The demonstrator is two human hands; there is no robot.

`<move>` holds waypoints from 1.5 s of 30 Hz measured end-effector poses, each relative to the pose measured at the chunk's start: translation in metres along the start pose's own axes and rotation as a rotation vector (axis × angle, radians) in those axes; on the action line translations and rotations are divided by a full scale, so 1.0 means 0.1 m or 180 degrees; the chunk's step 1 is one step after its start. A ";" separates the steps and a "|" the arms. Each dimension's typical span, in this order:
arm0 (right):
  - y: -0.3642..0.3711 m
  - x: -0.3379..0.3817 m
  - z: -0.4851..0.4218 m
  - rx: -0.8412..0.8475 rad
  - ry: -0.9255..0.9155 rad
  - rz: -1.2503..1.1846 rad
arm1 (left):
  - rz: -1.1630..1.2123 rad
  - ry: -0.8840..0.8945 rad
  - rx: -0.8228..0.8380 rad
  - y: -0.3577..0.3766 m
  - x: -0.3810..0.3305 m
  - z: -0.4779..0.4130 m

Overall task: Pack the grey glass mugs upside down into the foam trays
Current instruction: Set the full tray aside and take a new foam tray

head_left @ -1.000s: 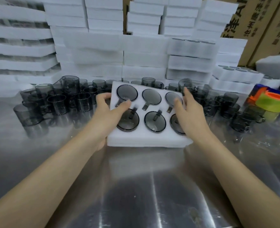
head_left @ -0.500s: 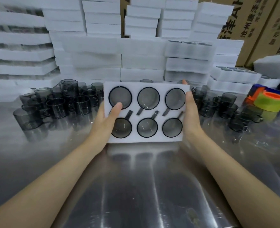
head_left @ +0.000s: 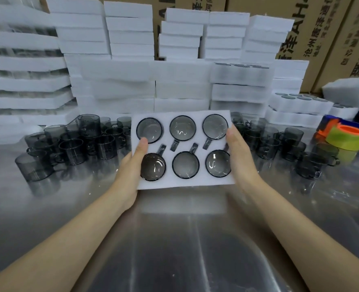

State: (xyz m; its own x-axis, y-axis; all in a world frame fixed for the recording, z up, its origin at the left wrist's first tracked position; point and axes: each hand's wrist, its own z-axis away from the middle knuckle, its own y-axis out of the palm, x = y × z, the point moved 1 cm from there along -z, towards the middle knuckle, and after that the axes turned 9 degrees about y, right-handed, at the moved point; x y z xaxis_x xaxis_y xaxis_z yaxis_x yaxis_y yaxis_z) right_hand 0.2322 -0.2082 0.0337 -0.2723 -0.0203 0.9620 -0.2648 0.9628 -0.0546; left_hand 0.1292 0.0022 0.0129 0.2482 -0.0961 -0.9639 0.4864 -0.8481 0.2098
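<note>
White foam tray (head_left: 182, 184) is held clear of the stainless steel table (head_left: 174, 239), tipped so its face looks back toward the wearer. Six grey glass mugs (head_left: 185, 164) sit bottom-up in its sockets, their handles lying in the slots.

The left hand (head_left: 130, 171) pinches the tray's left edge, with its thumb (head_left: 141, 146) pressed on the foam between the two left-hand mugs. The right hand (head_left: 240, 157) clamps the right edge, its thumb (head_left: 232, 133) laid along the face. The fingers behind the tray are hidden, so how much of the underside they support is unclear.

The main risk is the tilt. Nothing but a snug fit keeps the mugs in, and a steeper angle or a jolt could let one slide forward out of its socket onto the steel and chip or break. Foam gripped only at its short ends may also sag or flex in the middle, loosening the centre pair.

Loose mugs (head_left: 73, 150) crowd the table on both sides, so a low swing of the tray could knock some over.
</note>
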 end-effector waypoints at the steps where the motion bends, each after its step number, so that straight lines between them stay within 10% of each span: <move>1: -0.01 0.05 0.03 -0.0196 -0.0364 0.0490 | 0.0113 -0.0025 -0.0081 0.01 0.01 0.01; 7: 0.16 0.31 0.29 -0.0068 -0.3415 0.3510 | 0.1038 0.0072 -0.0296 0.06 -0.03 0.12; 14: 0.14 0.32 0.28 -0.0875 -0.3341 0.3650 | 0.1155 0.0382 0.0472 0.13 -0.04 0.20; 21: -0.50 0.50 -0.07 -0.1429 -0.2531 0.3337 | -0.2047 0.1252 0.0703 0.20 0.22 0.15; 28: -0.92 1.43 -1.46 -0.1353 -0.1158 0.3576 | -0.3403 0.1761 0.0631 0.26 0.27 0.07; 45: -0.73 1.08 -3.13 -0.1420 -0.0603 0.4975 | -0.3435 0.1888 0.0768 0.28 0.23 0.06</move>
State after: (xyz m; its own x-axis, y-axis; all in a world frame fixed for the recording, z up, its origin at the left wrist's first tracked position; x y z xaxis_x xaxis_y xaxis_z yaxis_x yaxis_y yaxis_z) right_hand 0.5111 -0.1961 0.2252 -0.1152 0.9933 0.0025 0.6245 0.0744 -0.7774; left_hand 0.1434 -0.0268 -0.0047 0.1882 0.9013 -0.3901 0.5261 -0.4279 -0.7349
